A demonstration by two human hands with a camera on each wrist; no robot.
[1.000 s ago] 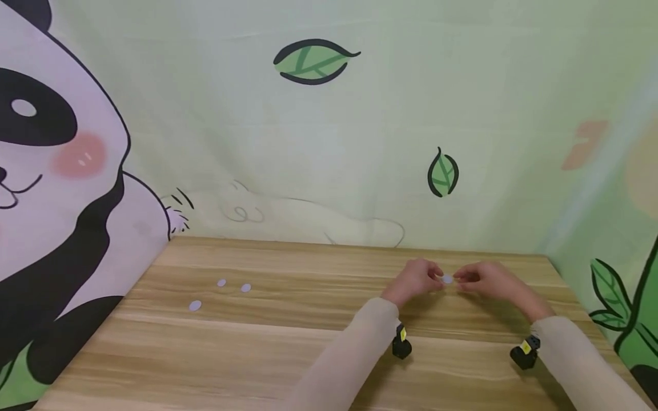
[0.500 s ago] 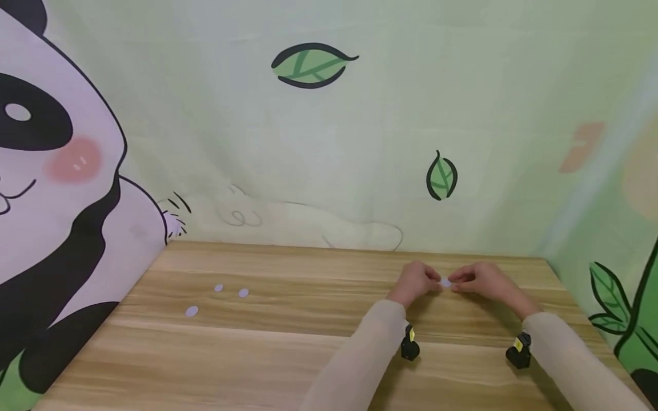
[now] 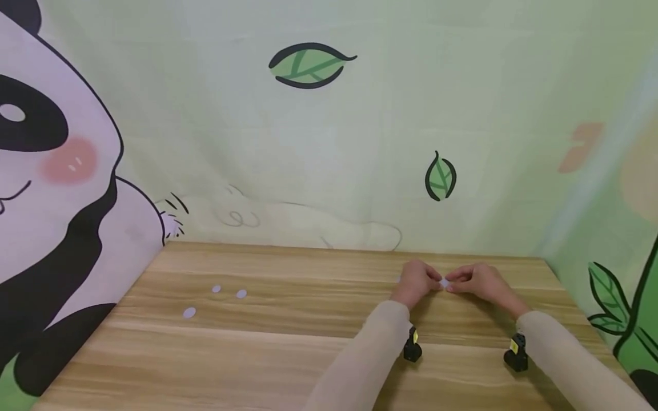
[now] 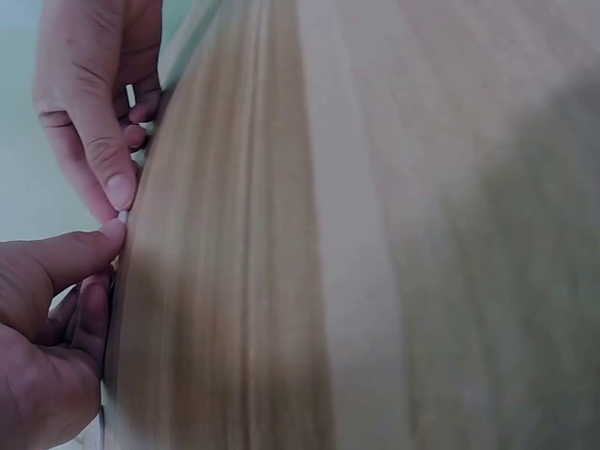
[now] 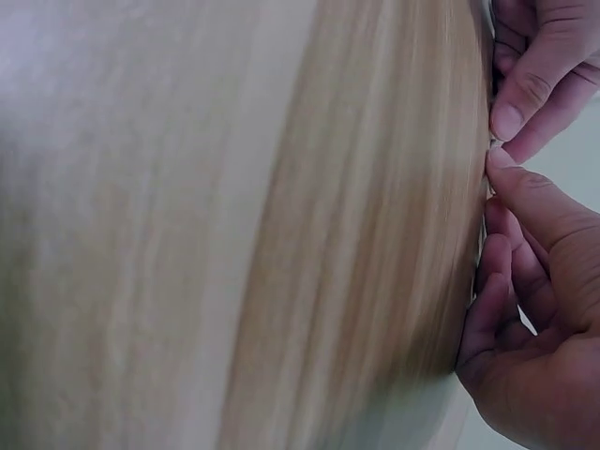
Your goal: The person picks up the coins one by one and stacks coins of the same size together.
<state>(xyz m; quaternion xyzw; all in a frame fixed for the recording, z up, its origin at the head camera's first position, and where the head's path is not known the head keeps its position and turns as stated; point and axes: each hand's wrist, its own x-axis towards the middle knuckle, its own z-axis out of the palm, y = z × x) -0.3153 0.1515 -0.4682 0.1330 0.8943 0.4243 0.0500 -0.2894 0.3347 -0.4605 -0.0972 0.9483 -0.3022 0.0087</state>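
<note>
L hand (image 3: pixel 415 281) & R hand (image 3: pixel 482 281) pinch small pale disc (image 3: pixel 444 282) at opp. edges, near far edge of worktop (image 3: pixel 247 368); contact w/ it unclear. Two-sided grip prob. steadies disc. Three loose discs (image 3: pixel 241 294) lie off L, spaced, prob. avoiding overlap.

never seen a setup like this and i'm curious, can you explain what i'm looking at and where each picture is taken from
There's no robot here: these are a person's bare left hand and right hand. The wide view comes from a camera worn on the head, looking forward and down. The two close-ups come from cameras worn on the wrists, one each; the small black devices are probably those. Both hands pinch one small pale disc between them. Three other discs lie toward the left of the wooden table. Something pale also peeks out beside the left hand, too hidden to name.
</note>
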